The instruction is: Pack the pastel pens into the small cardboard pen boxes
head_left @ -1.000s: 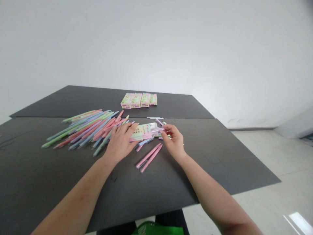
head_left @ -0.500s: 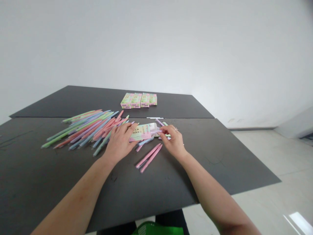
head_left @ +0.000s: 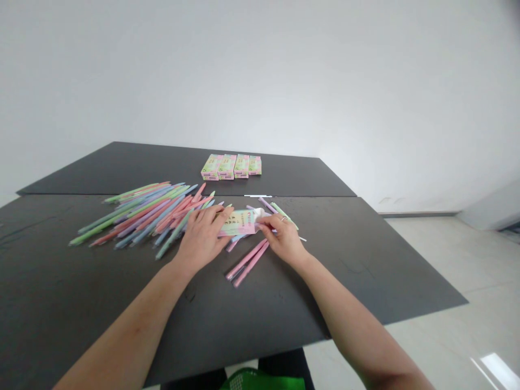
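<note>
My left hand (head_left: 203,232) is closed around the left end of a small pastel green-and-pink carton (head_left: 238,222), held above the table. White flaps (head_left: 259,213) stand open at the carton's right end. There my right hand (head_left: 284,236) pinches the end of a pale purple pen, mostly hidden by the fingers and the carton. Two pink pens (head_left: 247,262) lie side by side on the table below the hands. Other pens, purple and green (head_left: 280,210), lie behind my right hand, and a few poke out under the carton.
A large heap of pastel pens (head_left: 138,216) spreads left of my left hand. Several matching cartons (head_left: 231,167) stand in a row at the back of the dark table (head_left: 349,287). Thin white strips (head_left: 257,195) lie at the seam between the tabletops.
My right hand has moved slightly left, up against the carton's open end. The pale purple pen that stuck out there now shows much less. My left hand keeps its hold, nearly still.
</note>
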A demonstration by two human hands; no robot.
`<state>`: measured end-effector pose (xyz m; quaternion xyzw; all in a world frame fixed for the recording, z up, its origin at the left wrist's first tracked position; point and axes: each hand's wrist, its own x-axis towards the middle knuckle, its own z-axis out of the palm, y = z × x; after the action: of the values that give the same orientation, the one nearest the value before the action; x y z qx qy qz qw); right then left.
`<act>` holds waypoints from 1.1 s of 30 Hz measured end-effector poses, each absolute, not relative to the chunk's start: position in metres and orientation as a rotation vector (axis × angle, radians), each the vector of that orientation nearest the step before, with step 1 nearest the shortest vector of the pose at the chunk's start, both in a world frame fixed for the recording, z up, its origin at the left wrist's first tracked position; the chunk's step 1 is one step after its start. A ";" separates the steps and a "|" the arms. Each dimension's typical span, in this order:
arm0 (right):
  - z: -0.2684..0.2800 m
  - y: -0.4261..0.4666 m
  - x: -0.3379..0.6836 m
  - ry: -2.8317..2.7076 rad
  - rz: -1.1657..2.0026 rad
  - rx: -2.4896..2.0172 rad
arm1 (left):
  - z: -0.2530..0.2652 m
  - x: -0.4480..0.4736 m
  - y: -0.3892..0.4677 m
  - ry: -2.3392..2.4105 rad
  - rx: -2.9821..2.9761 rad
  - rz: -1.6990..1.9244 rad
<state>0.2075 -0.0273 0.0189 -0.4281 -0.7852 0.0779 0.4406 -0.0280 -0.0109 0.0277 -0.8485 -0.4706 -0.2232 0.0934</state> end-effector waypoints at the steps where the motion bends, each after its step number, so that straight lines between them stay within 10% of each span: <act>1: 0.019 -0.027 0.208 -1.950 0.196 -1.068 | 0.028 -0.028 -0.011 -1.395 -2.517 -0.660; 33: 0.018 -0.028 0.210 -1.831 0.122 -1.057 | 0.027 -0.029 -0.009 -1.414 -2.499 -0.686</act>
<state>0.2100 -0.0275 0.0179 -0.4352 -0.7538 0.0501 0.4897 -0.0293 -0.0090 0.0265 -0.8426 -0.4769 -0.2315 0.0946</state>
